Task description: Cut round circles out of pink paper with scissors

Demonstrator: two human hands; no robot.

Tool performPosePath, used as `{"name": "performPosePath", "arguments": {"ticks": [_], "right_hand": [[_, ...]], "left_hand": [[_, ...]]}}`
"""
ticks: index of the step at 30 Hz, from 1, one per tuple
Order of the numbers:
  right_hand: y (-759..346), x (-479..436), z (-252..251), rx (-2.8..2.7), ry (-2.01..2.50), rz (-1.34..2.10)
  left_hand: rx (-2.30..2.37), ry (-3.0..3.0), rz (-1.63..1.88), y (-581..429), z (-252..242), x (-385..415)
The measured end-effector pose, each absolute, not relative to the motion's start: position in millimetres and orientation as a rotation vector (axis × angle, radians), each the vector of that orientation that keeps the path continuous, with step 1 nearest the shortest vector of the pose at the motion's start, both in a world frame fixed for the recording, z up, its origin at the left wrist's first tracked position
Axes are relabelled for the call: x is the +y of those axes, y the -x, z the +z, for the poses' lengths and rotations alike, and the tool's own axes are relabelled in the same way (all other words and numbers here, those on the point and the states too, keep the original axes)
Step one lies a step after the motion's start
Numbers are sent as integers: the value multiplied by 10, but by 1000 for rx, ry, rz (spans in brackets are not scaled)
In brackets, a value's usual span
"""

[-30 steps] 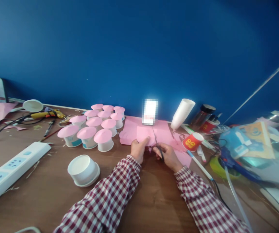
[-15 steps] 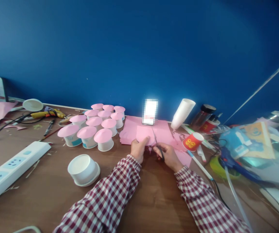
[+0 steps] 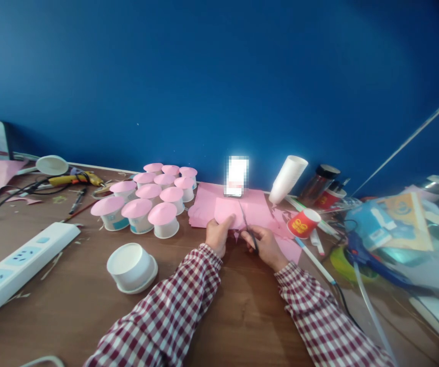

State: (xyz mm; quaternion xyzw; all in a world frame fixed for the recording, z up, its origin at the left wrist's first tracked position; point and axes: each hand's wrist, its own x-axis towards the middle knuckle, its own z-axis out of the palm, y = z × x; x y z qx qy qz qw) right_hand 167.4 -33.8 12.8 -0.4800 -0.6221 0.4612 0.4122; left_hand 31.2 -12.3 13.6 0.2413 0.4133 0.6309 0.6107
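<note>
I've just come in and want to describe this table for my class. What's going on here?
A person's left hand holds a piece of pink paper, and the right hand holds scissors, blades pointing away from the person, at that paper. More pink sheets lie underneath. To the left stand rows of cups with pink cone tops; a red cup is to the right.

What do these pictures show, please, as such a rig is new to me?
There is no machine: a person works bare-handed, and a camera worn on the head takes every picture, looking forward and down at a table. The left hand holds pink paper; the fingers of the right hand hold scissors. To the left are a white power strip and cups topped with pink cones; to the right are a red paper cup and a tilted stack of white cups.
</note>
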Motion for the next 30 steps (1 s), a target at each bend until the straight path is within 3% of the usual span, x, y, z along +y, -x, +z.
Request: {"name": "performPosePath", "arguments": {"ticks": [30], "right_hand": [[-1666, -344, 122, -1609, 1184, 1113]], "left_hand": [[974, -589, 1451, -313, 94, -110]]}}
